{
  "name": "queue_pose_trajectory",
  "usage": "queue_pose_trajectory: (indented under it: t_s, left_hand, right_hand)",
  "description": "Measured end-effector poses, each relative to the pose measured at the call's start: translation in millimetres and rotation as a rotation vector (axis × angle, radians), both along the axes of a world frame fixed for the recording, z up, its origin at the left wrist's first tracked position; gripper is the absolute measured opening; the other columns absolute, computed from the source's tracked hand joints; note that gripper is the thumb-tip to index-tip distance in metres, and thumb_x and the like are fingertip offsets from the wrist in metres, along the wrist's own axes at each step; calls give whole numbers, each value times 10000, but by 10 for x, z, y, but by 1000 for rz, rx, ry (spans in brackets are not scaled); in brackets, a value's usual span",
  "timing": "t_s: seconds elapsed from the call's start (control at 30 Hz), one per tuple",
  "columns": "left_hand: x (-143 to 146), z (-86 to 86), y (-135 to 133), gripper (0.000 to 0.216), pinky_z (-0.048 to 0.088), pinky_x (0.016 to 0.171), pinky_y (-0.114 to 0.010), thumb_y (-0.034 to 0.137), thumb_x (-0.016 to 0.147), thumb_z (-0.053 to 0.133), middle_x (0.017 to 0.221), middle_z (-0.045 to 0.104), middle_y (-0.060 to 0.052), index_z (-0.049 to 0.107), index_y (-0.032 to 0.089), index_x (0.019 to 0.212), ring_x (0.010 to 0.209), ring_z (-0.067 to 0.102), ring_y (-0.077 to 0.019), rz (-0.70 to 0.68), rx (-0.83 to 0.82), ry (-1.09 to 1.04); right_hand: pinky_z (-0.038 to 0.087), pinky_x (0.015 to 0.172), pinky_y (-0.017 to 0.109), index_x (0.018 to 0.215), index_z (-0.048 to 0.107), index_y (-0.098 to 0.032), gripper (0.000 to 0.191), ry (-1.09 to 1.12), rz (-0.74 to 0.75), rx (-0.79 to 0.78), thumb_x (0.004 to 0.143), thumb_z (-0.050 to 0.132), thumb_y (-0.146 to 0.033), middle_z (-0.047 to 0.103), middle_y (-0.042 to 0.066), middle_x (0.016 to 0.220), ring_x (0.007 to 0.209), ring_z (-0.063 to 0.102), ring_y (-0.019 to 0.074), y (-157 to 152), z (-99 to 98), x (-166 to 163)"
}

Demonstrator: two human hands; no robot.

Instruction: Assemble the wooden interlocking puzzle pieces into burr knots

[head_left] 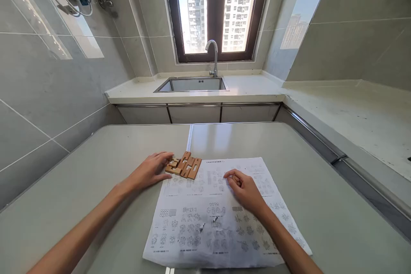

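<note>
The left hand [150, 172] is laid low on the bench [321, 205] with its fingers stretched forward and loosely spread; the fingertips are set against the 9 o'clock end of a cluster of wooden puzzle pieces [185, 165], and nothing is gripped. The right hand [245, 190] is rested on a printed sheet [221, 239] with its fingers curled and thumb and forefinger drawn close together over a diagram; whether anything small is pinched there cannot be told. The wooden puzzle pieces are shown flat and touching one another, at 11 o'clock on the printed sheet, partly over its far edge and partly on the bare bench; from the right hand they lie at about 10 o'clock, near but apart. Rows of small assembly figures are printed across the sheet, too fine to be read.

The step in hand is judged to be one of consultation: the pieces are steadied by one hand while a figure is marked by the other. A next move, it is judged, calls for a single piece to be separated from the cluster by its edges without the neighbours being disturbed, and for the sheet to be kept flat.

At 12 o'clock, well beyond the bench, a sink [192, 84] with a curved tap [213, 55] is set into a pale worktop below a window [216, 8]
</note>
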State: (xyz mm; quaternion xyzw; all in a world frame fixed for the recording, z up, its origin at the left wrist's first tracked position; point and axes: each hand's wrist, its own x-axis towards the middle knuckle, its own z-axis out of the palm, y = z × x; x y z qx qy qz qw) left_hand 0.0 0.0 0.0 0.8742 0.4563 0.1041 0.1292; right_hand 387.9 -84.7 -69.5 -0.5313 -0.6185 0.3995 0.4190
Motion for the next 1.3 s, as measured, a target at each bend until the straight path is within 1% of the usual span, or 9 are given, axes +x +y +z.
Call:
queue_pose_trajectory:
  t_s: [0.17, 0.37, 0.6, 0.73, 0.87, 0.97, 1.07, 1.17, 1.3]
  left_hand:
    - [35, 33, 137, 665, 492, 1092, -451, 630, 921, 656, 1449, 633, -123, 572, 262, 1468, 1365, 554, -343, -19, -45, 25]
    - [24, 103, 126, 677, 545, 994, -413, 619, 872, 708, 1266, 714, -113, 595, 266, 1438, 1197, 654, -317, -36, -46, -1]
    - [-20, 54, 49, 698, 543, 1014, -415, 622, 862, 710, 1357, 696, -103, 579, 262, 1446, 1242, 650, -318, 31, -102, -49]
    - [-26, 49, -85, 701, 580, 973, -400, 634, 837, 722, 1345, 711, -81, 585, 270, 1420, 1163, 700, -297, 104, -117, -103]
    - [41, 87, -270, 746, 579, 1003, -425, 630, 842, 729, 1366, 703, -84, 517, 271, 1460, 1188, 705, -308, 181, -87, -154]
    - [212, 122, -457, 734, 573, 1032, -431, 564, 836, 762, 1310, 724, -73, 502, 274, 1458, 1198, 705, -304, 168, -91, -184]
    - [501, 96, -697, 737, 597, 987, -400, 467, 819, 791, 1280, 726, -57, 486, 302, 1470, 1144, 724, -284, 110, -93, -224]
    - [837, -32, -947, 761, 633, 882, -375, 374, 784, 808, 1245, 724, -58, 469, 311, 1463, 1051, 746, -267, 83, -77, -236]
    - [1194, -269, -1164, 751, 641, 864, -415, 278, 710, 820, 1187, 739, -73, 506, 308, 1391, 1046, 740, -306, 61, 63, -267]
  right_hand:
    - [322, 577, 284, 923, 711, -210, 237, -5, -1, 14, 950, 545, -378, 321, -65, 609, 562, 327, 154, 13, -11, 0]
    - [324, 576, 282, 918, 716, -214, 241, -17, -4, 20, 956, 536, -369, 334, -60, 607, 566, 341, 157, 13, 2, -7]
    - [341, 583, 281, 925, 722, -215, 255, -13, 4, 6, 948, 537, -389, 343, -59, 615, 569, 358, 160, 20, -14, -9]
    - [334, 566, 280, 927, 724, -213, 266, -8, 6, 18, 958, 539, -400, 348, -57, 606, 563, 358, 159, 8, 26, -14]
    - [336, 551, 277, 930, 730, -211, 259, 5, 7, 35, 956, 558, -403, 368, -58, 589, 547, 361, 156, 3, 60, -18]
    - [336, 556, 277, 933, 731, -215, 256, -3, 13, 33, 954, 555, -399, 372, -58, 590, 546, 368, 157, 9, 55, -21]
    - [333, 560, 280, 934, 730, -218, 260, -16, 15, 30, 958, 545, -398, 374, -55, 596, 552, 371, 162, 14, 37, -23]
    - [336, 571, 283, 950, 730, -212, 281, -23, 17, 32, 971, 523, -401, 383, -50, 609, 565, 375, 163, 19, 12, -17]
    - [339, 574, 279, 947, 727, -208, 258, -25, 9, 38, 959, 543, -388, 391, -52, 612, 568, 387, 161, 29, -24, -6]
